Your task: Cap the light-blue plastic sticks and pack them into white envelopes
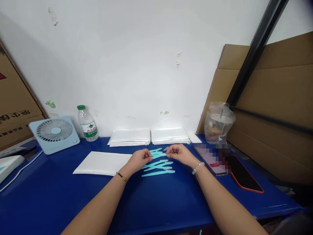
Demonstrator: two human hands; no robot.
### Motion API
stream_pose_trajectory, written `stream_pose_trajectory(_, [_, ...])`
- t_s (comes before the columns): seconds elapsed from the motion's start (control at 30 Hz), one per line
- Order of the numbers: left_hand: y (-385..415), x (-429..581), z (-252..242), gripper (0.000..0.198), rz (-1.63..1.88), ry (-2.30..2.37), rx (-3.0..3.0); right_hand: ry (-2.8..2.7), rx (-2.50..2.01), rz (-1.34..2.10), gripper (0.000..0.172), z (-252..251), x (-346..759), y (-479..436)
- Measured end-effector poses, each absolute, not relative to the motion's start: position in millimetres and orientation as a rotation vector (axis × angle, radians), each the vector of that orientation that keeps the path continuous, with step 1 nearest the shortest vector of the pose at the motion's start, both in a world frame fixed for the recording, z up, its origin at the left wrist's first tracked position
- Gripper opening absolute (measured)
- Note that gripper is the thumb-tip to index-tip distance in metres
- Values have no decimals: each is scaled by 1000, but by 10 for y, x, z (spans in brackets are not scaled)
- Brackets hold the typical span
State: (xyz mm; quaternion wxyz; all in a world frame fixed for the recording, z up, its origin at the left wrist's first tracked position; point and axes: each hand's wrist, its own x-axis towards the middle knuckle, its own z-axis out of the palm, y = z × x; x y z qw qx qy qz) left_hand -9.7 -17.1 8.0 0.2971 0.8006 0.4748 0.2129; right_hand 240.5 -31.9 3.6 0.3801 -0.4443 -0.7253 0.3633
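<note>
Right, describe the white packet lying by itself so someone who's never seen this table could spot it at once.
On the blue table, two stacks of white packets sit along the wall. Nearer the person, left of the turquoise strips, a flat white packet lies beside the left hand. Unlike its stacked neighbours, it lies alone.

The one camera sits on the person's head, looking forward and down from the near side of the blue table (156, 205), above and behind the left hand (140, 158) and right hand (180, 154), its wide view reaching the far white wall (132, 58).
</note>
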Motion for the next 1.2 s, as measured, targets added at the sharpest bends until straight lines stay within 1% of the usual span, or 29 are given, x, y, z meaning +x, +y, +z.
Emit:
stream_pose_trajectory(0.07, [-206, -91, 104, 26, 519, 1287, 2211, -1910, -1204, 833, 22, 39, 2454, -316])
stream_pose_trajectory(0.2, [-207, -87, 105, 22, 567, 1502, 2468, -1985, -1428, 461, 14, -35, 2532, -268])
stream_pose_trajectory(0.27, [-175, -87, 75, 24, 574, 1581, 2535, -2023, -1515, 398, 11, -83, 2536, -244])
stream_pose_trajectory(0.4, [-97, -90, 0, 17, 543, 1629, 2515, -2026, -1611, 416, 8, -129, 2516, -226])
stream_pose_trajectory(0.57, [-63, -99, -8, 11, 571, 1605, 2447, -2001, -1578, 466, 1, -125, 2513, -239])
stream_pose_trajectory(0.7, [-64, -104, 33, 10, 561, 1588, 2439, -1940, -1513, 530, 3, -92, 2506, -257])
stream_pose_trajectory(0.87, [-46, -122, 48, 11, 599, 1550, 2404, -1868, -1435, 609, 10, -18, 2488, -290])
stream_pose_trajectory(1.2, [-54, -108, 73, 13, 609, 1502, 2374, -1903, -1352, 592, 9, -22, 2399, -295])
